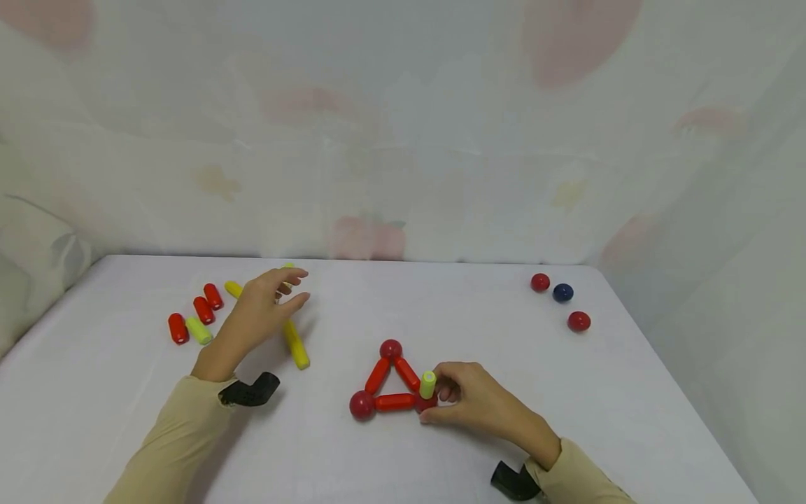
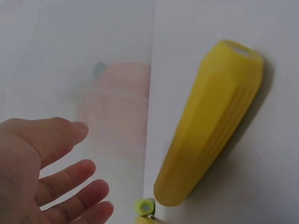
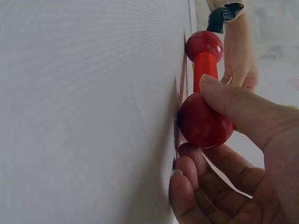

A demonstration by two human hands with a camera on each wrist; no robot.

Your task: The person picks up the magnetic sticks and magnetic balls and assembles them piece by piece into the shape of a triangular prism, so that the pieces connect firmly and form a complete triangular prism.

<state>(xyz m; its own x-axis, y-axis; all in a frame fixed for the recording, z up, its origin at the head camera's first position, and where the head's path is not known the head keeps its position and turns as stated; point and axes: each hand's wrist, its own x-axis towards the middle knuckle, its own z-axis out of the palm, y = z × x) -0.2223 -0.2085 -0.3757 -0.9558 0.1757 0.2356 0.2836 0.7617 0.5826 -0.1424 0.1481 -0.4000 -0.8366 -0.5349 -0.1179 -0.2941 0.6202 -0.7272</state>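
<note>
Three red rods [image 1: 395, 402] and three red balls [image 1: 362, 405] form a flat triangle on the table. At its right corner my right hand [image 1: 481, 399] holds the red ball [image 3: 205, 121] between thumb and fingers. A short light-green rod [image 1: 427, 386] stands upright on that ball. My left hand [image 1: 258, 308] hovers at the left, fingers spread and holding nothing. Close by it lies a long yellow rod [image 1: 296, 344], large in the left wrist view. Behind this hand, another yellow rod [image 1: 234, 288] and a light-green piece [image 1: 289, 266] are partly hidden.
Left of the left hand lie three short red rods [image 1: 178, 328] and a light-green rod [image 1: 199, 330]. Toward the back right sit a red ball [image 1: 540, 282], a dark blue ball [image 1: 563, 292] and another red ball [image 1: 578, 321]. A patterned cloth [image 1: 403, 140] hangs behind the white table [image 1: 478, 322].
</note>
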